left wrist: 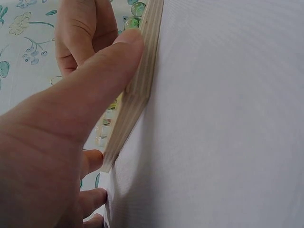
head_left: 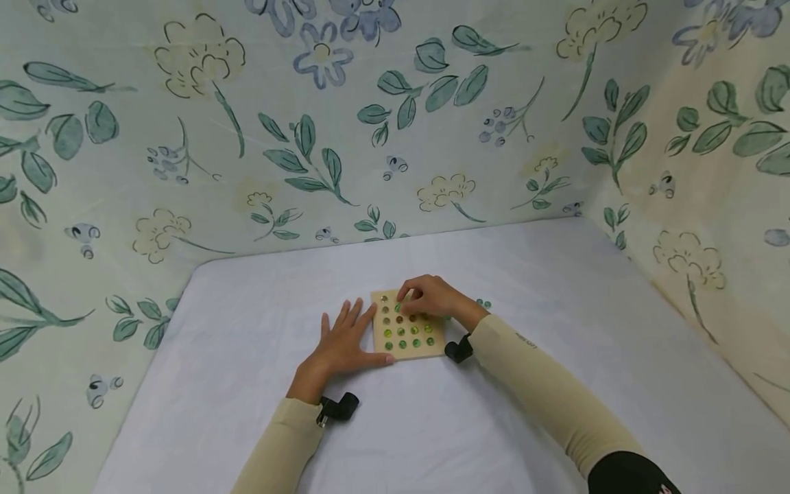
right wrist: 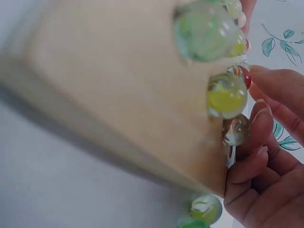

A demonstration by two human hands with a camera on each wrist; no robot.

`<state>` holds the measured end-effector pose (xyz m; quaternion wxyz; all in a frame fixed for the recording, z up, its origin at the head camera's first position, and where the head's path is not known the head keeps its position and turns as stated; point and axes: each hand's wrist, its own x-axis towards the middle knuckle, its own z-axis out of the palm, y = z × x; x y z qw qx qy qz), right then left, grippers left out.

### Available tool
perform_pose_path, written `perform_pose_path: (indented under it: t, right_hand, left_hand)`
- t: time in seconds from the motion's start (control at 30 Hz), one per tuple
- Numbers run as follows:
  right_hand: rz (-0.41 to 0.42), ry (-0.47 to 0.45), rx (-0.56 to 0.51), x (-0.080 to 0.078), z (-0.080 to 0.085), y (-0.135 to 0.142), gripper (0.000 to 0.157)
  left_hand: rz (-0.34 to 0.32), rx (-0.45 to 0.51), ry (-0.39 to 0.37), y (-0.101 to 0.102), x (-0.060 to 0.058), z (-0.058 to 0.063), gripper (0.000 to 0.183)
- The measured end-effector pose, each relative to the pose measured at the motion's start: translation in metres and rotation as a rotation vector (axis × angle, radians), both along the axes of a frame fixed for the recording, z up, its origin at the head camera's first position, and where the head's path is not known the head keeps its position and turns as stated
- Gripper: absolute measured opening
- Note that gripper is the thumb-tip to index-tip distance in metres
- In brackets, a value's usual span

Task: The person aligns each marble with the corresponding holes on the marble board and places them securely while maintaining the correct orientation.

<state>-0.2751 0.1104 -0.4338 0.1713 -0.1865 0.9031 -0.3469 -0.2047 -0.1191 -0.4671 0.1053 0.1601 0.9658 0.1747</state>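
Observation:
A square wooden board [head_left: 407, 352] lies on the white-covered table, with rows of glass marbles [head_left: 415, 343] set on it. My left hand [head_left: 342, 346] is spread at the board's left side, its thumb lying along the near edge. In the left wrist view that thumb [left wrist: 107, 66] presses the board's plywood edge [left wrist: 147, 61]. Over the far rows, my right hand [head_left: 432, 296] pinches a greenish marble [head_left: 398, 308] between thumb and index finger at the board. Its other fingers are curled in the right wrist view, close to a clear marble [right wrist: 236, 130] and a red one [right wrist: 246, 78].
Several loose green marbles [head_left: 483, 302] lie on the table right of the board, partly behind the right wrist. A flower-patterned cloth [head_left: 321, 137] rises behind the table and along its sides. Each wrist wears a black camera [head_left: 341, 407].

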Motion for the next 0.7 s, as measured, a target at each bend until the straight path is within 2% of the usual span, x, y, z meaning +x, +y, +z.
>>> perform_pose_path:
  t: [0.3, 0.57, 0.7]
  right_hand:
    - [-0.007, 0.006, -0.045, 0.0, 0.0, 0.007, 0.02]
    - [-0.053, 0.005, -0.052, 0.003, 0.008, 0.014, 0.021]
    - [-0.048, 0.024, -0.042, 0.005, 0.008, 0.021, 0.02]
  left_hand:
    - [0.005, 0.0, 0.003, 0.002, 0.001, -0.002, 0.115]
    - [0.007, -0.002, 0.001, 0.002, 0.0, -0.002, 0.115]
    - [0.009, 0.005, -0.001, 0.002, 0.0, 0.0, 0.115]
